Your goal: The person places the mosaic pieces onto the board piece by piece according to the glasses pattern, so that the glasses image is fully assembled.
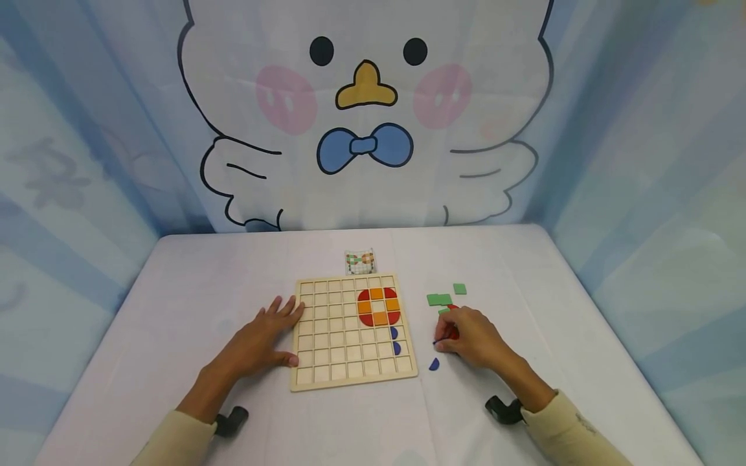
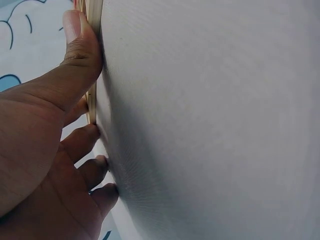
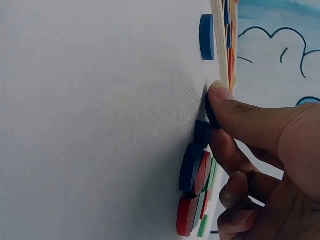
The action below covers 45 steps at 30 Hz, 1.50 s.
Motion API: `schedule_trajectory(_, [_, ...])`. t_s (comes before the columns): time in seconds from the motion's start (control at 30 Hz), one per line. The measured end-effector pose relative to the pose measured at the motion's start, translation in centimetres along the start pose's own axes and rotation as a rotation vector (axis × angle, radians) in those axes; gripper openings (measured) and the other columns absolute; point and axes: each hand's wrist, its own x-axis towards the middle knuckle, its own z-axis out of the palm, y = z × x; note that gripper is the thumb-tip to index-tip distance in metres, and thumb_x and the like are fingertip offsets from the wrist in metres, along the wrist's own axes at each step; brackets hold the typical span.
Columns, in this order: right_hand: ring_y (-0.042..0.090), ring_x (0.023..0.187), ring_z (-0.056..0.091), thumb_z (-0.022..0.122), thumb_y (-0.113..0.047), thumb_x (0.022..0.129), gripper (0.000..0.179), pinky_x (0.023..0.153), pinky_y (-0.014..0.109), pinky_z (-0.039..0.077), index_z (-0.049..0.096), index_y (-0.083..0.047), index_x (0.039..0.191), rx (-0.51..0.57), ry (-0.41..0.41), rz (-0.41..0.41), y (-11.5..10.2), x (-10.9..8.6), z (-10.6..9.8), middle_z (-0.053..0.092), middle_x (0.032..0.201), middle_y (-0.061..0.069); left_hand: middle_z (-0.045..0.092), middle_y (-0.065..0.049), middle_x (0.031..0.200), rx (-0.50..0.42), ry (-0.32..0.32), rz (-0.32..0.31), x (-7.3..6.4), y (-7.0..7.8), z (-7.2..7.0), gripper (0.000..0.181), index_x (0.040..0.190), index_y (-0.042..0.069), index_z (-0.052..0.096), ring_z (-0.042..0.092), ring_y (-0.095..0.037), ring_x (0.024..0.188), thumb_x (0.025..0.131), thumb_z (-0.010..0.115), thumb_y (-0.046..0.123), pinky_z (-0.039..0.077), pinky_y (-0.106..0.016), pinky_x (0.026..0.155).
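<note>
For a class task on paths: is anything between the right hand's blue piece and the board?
Nothing visible: only cloth shows between the blue piece and the board; a loose piece lies off that line.

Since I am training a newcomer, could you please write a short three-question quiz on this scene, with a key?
1. How many blue pieces lie on the board?
2. True or false: the left hand touches the card.
3. What colour is the piece pinched by the right hand: (a) green, (b) blue or (c) orange?

Key:
1. Two, below the ring of red and orange pieces.
2. False; it touches the board's edge.
3. b
</note>
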Motion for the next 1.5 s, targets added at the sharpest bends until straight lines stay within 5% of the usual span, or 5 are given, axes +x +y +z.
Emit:
schedule_trajectory(0.27, [0.011,0.077,0.054,0.090,-0.015,0.086,0.018,0.069,0.022,0.045,0.074,-0.024,0.086,0.100,0.005,-0.026,-0.6,0.1,0.5,0.062,0.079,-0.010,0.026,-0.018,0.175,0.000,0.004,0.017,0.1,-0.1,0.1,0.112,0.167,0.011,0.033,0.017,-0.049,0.163,0.076,0.091,0.042,0.024,-0.067,0.130])
schedule_trajectory(0.7, [0.010,0.080,0.053,0.082,-0.017,0.094,0.011,0.068,0.021,0.044,0.077,-0.026,0.094,0.197,-0.127,-0.295,-4.0,0.8,1.9,0.066,0.092,-0.014,0.024,-0.015,0.176,-0.021,0.000,-0.005,0.1,-0.1,0.2,0.113,0.167,0.013,0.032,0.015,-0.047,0.164,0.076,0.091,0.043,0.022,-0.066,0.131])
schedule_trajectory(0.97, [0.005,0.093,0.058,0.084,-0.019,0.091,0.015,0.088,0.028,0.052,0.077,-0.030,0.087,0.081,-0.207,-0.352,-5.6,1.2,3.3,0.065,0.089,-0.020,0.024,-0.014,0.176,-0.022,0.002,-0.010,0.1,0.0,0.2,0.112,0.167,0.014,0.032,0.015,-0.046,0.164,0.076,0.091,0.042,0.023,-0.067,0.130])
schedule_trajectory(1.5, [0.004,0.088,0.054,0.090,-0.019,0.086,0.020,0.085,0.029,0.050,0.076,-0.031,0.079,-0.026,-0.211,-0.330,-6.9,1.1,3.4,0.060,0.082,-0.020,0.026,-0.017,0.175,-0.003,0.011,0.011,-0.1,0.1,0.0,0.112,0.167,0.011,0.034,0.017,-0.048,0.163,0.076,0.091,0.041,0.022,-0.065,0.131])
